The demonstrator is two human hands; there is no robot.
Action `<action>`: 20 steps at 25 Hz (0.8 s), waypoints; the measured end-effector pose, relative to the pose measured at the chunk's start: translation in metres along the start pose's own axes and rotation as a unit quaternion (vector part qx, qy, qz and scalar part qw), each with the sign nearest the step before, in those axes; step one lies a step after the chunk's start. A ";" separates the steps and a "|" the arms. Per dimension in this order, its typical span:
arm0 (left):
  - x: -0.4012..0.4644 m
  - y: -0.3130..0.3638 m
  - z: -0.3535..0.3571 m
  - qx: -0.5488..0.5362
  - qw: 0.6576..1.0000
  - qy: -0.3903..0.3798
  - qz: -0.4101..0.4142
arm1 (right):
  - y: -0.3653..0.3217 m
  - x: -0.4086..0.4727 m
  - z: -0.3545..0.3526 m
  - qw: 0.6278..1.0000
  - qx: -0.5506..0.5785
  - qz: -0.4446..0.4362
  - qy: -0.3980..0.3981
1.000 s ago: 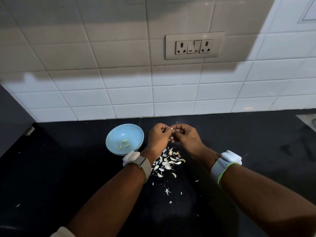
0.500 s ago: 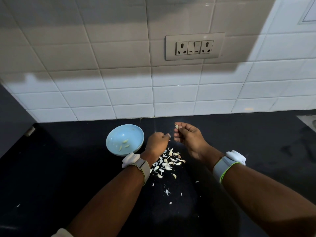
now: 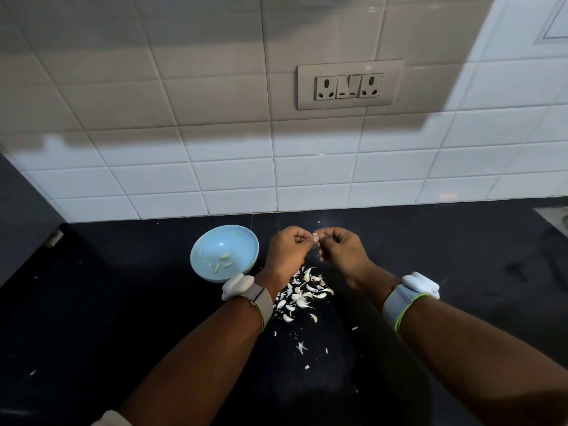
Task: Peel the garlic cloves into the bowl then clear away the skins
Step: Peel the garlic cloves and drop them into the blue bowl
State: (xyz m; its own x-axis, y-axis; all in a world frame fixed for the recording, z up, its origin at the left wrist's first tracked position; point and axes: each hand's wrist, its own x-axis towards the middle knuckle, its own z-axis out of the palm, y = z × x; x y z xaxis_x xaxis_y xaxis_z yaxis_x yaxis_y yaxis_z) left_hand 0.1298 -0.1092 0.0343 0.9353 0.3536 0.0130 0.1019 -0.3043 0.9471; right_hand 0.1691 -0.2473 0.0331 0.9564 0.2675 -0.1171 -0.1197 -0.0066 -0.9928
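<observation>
My left hand [image 3: 287, 252] and my right hand [image 3: 341, 250] meet above the black counter, both pinching one small garlic clove [image 3: 315, 238] between their fingertips. Just left of my left hand stands a light blue bowl [image 3: 204, 252] with three peeled cloves [image 3: 223, 262] inside. Below the hands lies a pile of garlic cloves and white skins [image 3: 302, 295] on the counter, partly hidden by my left wrist. Smaller skin scraps [image 3: 301, 347] are scattered nearer to me.
The black counter [image 3: 123, 318] runs back to a white tiled wall with a socket plate [image 3: 349, 84]. A dark panel [image 3: 21, 216] stands at the left edge. Something pale [image 3: 553, 216] shows at the far right edge of the counter.
Half a second ago my left hand had dropped down toward the pile while my right held the clove alone. Now my left hand is back up and both pinch the clove.
</observation>
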 end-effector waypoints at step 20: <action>0.007 0.012 0.019 -0.161 0.981 0.005 -0.109 | -0.001 -0.005 0.010 0.994 -0.029 -0.091 -0.052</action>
State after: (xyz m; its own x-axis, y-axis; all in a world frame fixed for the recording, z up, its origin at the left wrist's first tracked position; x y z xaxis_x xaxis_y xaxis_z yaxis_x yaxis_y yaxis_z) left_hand 0.1440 -0.1267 0.0395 0.8996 0.3890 -0.1984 0.1844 0.0736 0.9801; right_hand 0.1616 -0.2385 0.0346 0.9276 0.3679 0.0648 0.0715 -0.0045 -0.9974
